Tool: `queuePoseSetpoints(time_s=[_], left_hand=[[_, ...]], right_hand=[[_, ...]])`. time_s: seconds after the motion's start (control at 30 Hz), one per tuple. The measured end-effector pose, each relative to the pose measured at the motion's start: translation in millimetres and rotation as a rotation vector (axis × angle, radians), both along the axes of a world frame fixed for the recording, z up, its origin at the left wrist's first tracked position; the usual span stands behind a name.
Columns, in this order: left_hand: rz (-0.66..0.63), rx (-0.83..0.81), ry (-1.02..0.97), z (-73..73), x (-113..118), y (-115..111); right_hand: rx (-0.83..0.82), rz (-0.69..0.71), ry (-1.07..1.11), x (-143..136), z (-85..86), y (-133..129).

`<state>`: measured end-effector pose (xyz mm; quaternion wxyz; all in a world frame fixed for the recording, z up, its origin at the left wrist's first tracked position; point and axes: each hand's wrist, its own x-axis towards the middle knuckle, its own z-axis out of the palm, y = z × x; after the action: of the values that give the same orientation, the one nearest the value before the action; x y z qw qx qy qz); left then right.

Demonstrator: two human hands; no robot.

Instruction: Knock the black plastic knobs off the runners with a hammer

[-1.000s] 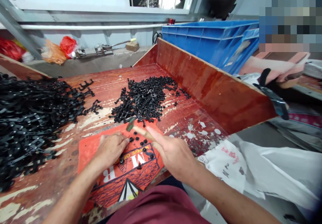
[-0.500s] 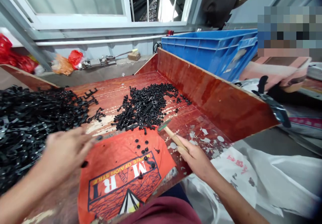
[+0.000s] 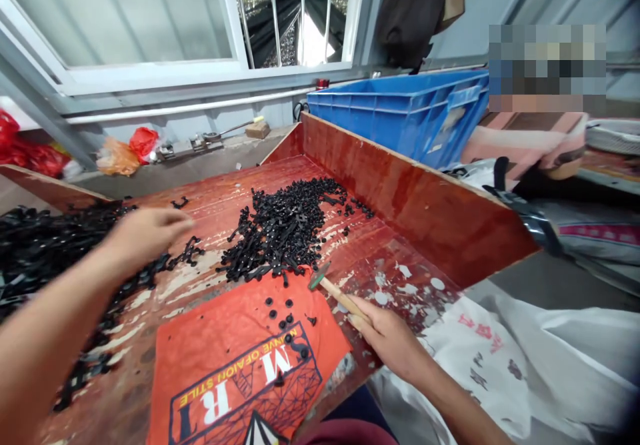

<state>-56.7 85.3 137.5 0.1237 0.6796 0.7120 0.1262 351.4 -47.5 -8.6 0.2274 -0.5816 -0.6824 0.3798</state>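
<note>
My right hand (image 3: 383, 328) is wrapped round the pale wooden handle of a small hammer (image 3: 345, 298), whose narrow greenish head rests by the corner of a red printed cloth (image 3: 200, 338). Several small black round pieces (image 3: 289, 318) lie scattered on that cloth. My left hand (image 3: 150, 235), slightly blurred, hovers at the right edge of a large heap of black strip-like parts (image 3: 45, 245). Its fingers are drawn together; whatever may be between them is hidden. Beyond the cloth lies a smaller pile of black parts (image 3: 285, 225).
A red-brown wooden board (image 3: 415, 198) walls the worktop on the right, with a blue plastic crate (image 3: 385, 115) behind it. White sacks (image 3: 550, 345) lie at lower right. Along the back are plastic bags (image 3: 120, 155) and a metal tool (image 3: 205, 141). Another person sits at right.
My left hand has moved up and away from the cloth's left edge to the big heap. My right hand stays by the cloth with the hammer. The camera view has shifted slightly.
</note>
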Motion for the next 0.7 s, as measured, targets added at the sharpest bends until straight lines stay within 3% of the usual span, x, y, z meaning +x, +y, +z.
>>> queuePoseSetpoints(time_s=[0.1, 0.2, 0.33, 0.47, 0.7], left_hand=[[0.018, -0.123, -0.013, -43.2, 28, 43], [0.112, -0.117, -0.026, -82.7, 44, 81], [0.134, -0.17, -0.177, -110.5, 50, 99], [0.155, -0.227, -0.411, -108.3, 40, 81], [0.111, -0.2, -0.895, -63.3, 19, 2]], right_hand=[[0.001, -0.01, 0.009, 0, -1.5, -1], [0.003, -0.039, 0.0, -2, -1.8, -3], [-0.007, -0.028, -0.015, -3, 0.4, -2], [-0.01, -0.036, -0.012, -3, -0.2, -1], [-0.016, -0.006, 0.033, 1, -3.4, 1]])
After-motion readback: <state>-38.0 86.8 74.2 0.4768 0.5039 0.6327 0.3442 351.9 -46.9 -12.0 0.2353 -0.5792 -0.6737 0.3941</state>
